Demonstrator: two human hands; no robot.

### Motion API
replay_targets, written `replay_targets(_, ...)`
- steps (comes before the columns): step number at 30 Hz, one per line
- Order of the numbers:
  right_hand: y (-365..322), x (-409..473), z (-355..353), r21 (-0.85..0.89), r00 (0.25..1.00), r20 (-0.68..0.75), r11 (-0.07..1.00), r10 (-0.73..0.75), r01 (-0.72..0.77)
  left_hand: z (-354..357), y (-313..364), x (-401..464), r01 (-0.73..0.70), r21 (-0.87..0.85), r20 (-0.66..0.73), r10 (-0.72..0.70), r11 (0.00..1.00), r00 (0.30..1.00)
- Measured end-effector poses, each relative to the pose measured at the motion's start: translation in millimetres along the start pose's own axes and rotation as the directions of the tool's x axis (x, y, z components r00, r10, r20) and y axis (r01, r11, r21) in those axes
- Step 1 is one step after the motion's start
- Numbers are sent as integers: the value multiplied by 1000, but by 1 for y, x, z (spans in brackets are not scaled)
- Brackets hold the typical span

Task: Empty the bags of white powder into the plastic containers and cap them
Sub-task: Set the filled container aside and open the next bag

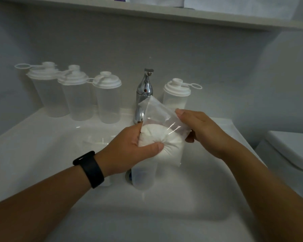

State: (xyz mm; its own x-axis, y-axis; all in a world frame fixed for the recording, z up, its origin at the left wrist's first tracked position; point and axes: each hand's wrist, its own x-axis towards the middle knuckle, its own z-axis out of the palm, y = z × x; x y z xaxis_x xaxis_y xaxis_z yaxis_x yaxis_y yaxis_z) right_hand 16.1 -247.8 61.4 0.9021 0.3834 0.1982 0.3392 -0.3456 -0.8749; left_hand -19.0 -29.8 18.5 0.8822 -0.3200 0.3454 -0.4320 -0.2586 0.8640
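Observation:
A clear plastic bag of white powder (162, 137) is held over the sink basin. My left hand (129, 147) grips its powder-filled lower part, thumb pressed into it. My right hand (201, 130) pinches the bag's empty upper film at its right edge. Below the bag an open plastic container (143, 177) stands in the basin, partly hidden by my left hand. Another bag of powder (94, 142) lies in the basin to the left. Three capped empty containers (77, 95) stand on the sink's back left; one capped container (177, 95) holding powder stands right of the tap.
A chrome tap (144, 95) rises behind the bag. The white sink rim (33, 130) surrounds the basin. A toilet cistern lid (290, 151) sits at the right. A shelf (182, 14) runs along the wall above. A black watch is on my left wrist.

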Motion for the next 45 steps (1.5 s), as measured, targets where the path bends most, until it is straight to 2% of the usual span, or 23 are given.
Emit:
replay_targets(3,2,1,-5,259,998,52,966,-23,9,1,0,-1,-6,-29,-6,6,1000,1000)
replay_targets(4,-1,2,-6,342,998,36,939,-44,29,2,-1,-1,-10,-28,-8,10,1000,1000)
replay_targets(6,-5,2,-8,431,993,-88,895,-81,112,4,-3,-2,-7,-42,1,7,999,1000)
replay_targets(9,-8,3,-9,396,944,-298,881,-145,260,5,-3,-3,14,-91,60,-9,996,998)
replay_targets(14,-13,0,-2,362,893,-382,850,-240,383,3,-1,-3,-113,72,133,103,991,986)
replay_targets(17,-15,-3,1,395,893,-345,818,-289,417,3,0,-2,-156,45,149,148,987,978)
replay_targets(21,-15,-5,4,349,905,-192,836,-379,424,1,10,-2,-202,-210,6,208,956,978)
replay_targets(25,-13,-7,3,145,927,12,918,-374,369,3,17,-2,-239,-239,-101,221,941,970)
replay_targets(27,-12,-7,-1,106,946,107,949,-307,296,4,15,-3,-196,-215,-92,180,957,979)
replay_targets(32,-10,-7,-9,47,949,292,993,-120,111,1,17,-5,64,-130,113,-49,990,992)
replay_targets(34,-8,-7,-7,17,934,348,996,-85,85,-1,15,-3,208,-151,238,-169,966,956)
replay_targets(37,-9,-8,-6,-22,915,400,998,-47,60,-4,15,-2,418,-228,430,-294,879,854)
replay_targets(40,-10,-8,-7,-19,919,393,999,-37,48,-3,14,-4,533,-307,509,-337,789,792)
replay_targets(45,-13,-8,-11,89,936,337,993,-105,80,2,5,-7,509,-559,462,-264,655,847)
